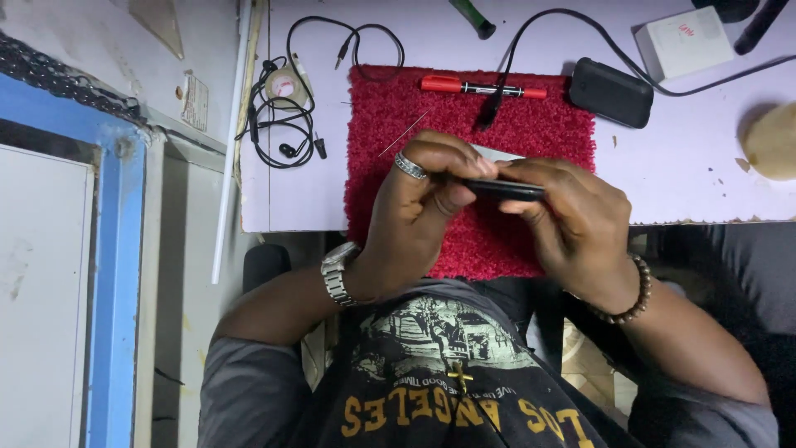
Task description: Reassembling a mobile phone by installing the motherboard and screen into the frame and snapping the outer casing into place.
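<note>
Black slim phone (503,190) pinched edge-on between my left hand (419,217) and right hand (572,224), both closed on it, just above the red shag mat (390,116). Seems light, rigid, slick, probably fragile; I judge the long edges the safest hold.

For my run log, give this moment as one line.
left hand: grips slim black device | right hand: grips same device | below: red mat | nearby: red marker
</note>
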